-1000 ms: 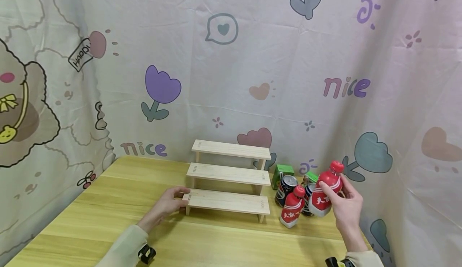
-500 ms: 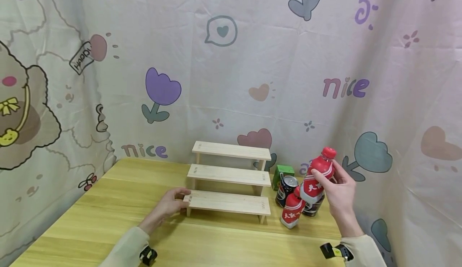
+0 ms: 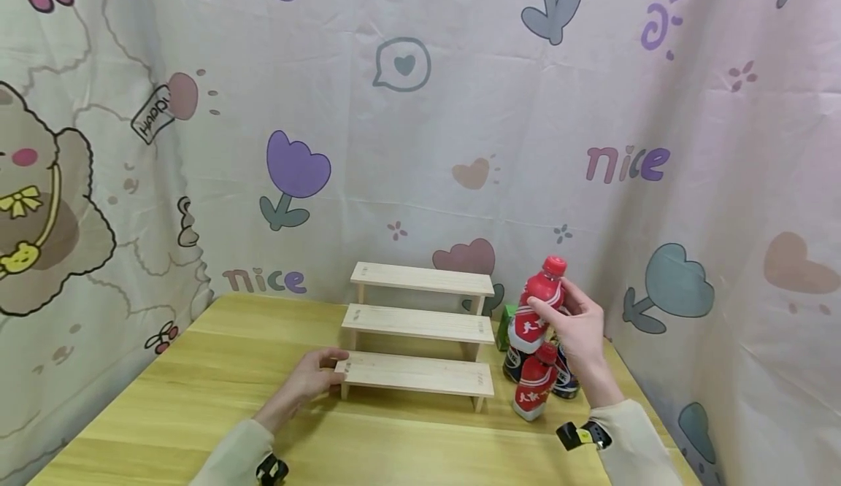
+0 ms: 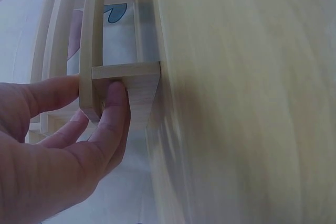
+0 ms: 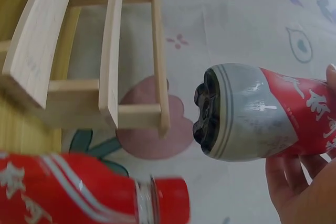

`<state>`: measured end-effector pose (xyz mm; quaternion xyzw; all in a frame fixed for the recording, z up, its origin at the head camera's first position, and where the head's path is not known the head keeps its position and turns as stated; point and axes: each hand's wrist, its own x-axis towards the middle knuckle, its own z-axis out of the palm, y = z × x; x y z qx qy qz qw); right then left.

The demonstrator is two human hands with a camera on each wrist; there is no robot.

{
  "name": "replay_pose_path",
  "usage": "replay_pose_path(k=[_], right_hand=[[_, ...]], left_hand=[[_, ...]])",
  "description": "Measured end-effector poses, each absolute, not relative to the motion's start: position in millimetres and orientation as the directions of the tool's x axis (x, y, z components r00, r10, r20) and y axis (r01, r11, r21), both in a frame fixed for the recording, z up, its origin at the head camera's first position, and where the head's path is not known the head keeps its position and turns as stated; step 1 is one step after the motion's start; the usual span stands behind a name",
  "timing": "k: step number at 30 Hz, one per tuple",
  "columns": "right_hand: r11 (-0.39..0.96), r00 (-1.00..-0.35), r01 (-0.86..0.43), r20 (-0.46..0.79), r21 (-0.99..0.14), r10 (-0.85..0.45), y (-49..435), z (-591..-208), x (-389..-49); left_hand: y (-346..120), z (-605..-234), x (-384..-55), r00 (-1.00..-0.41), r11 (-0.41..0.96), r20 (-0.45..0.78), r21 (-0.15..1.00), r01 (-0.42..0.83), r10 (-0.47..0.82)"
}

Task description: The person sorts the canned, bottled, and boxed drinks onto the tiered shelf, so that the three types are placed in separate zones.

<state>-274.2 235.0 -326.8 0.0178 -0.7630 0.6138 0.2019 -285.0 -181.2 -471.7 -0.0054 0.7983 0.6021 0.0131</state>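
Observation:
A three-tier wooden shelf (image 3: pixel 420 375) stands on the table. My left hand (image 3: pixel 307 382) pinches the left end of its lowest board; in the left wrist view the thumb lies on one face of the board (image 4: pixel 90 40) and fingers on the other. My right hand (image 3: pixel 581 329) grips a red-capped bottle (image 3: pixel 544 292) with a red and white label, slightly tilted, raised right of the shelf. In the right wrist view the held bottle's (image 5: pixel 252 111) dark base points toward the shelf. A second such bottle (image 3: pixel 535 386) stands below it on the table.
Behind the standing bottle are a dark can (image 3: pixel 515 364) and another dark can (image 3: pixel 566 382), both partly hidden. A green box (image 3: pixel 505 328) shows behind them, mostly covered by the held bottle. A printed curtain (image 3: pixel 407 143) hangs behind the table (image 3: pixel 263 340).
My right hand has carried the bottle left and upward, from beside the standing bottle to above and behind it. My left hand stays on the shelf. The head view has tilted slightly.

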Motion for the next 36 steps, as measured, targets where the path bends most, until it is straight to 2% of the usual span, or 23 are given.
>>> replay_pose_path(k=[7, 14, 22, 36], right_hand=[[0.224, -0.94, -0.268, 0.305, -0.937, 0.154, 210, -339, -287], [0.168, -0.937, -0.32, 0.337, -0.933, 0.09, 185, -342, -302], [0.124, -0.939, -0.333, 0.341, -0.935, 0.047, 161, -328, -319], [0.131, -0.935, -0.354, 0.348, -0.926, -0.066, 114, -308, -347]], left_hand=[[-181, -473, -281, -0.999, 0.282, -0.041, 0.959, -0.039, 0.002], [-181, -471, -280, -0.999, 0.31, -0.041, 0.95, -0.042, -0.009], [-181, -469, -287, -0.999, 0.291, -0.044, 0.956, -0.045, -0.008], [-183, -465, -289, -0.998, 0.295, -0.06, 0.954, -0.052, 0.017]])
